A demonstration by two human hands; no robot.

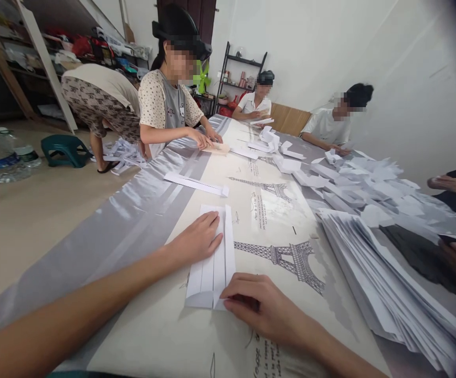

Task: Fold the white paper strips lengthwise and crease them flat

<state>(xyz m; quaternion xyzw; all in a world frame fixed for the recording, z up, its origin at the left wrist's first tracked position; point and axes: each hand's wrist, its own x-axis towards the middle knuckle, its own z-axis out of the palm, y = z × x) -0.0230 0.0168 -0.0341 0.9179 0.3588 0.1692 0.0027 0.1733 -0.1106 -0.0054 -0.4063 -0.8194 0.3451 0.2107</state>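
A white sheet of paper (208, 270) with lengthwise creases lies on the printed tablecloth (165, 320) in front of me. Its right side is folded over as a long narrow flap. My left hand (196, 239) rests on the upper left part of the sheet, palm down with the fingers stretched out. At the lower right corner, my right hand (257, 302) pinches the paper's edge between thumb and fingertips. Beyond the sheet lies a folded paper strip (196, 182) with a small upturned end.
A tall stack of white paper (385, 278) stands at the right, near another person's hand (454, 186). Behind it spreads a heap of folded papers (369, 181). Several people work around the table. A green stool (65, 150) and plastic bottles (9, 157) stand on the floor at left.
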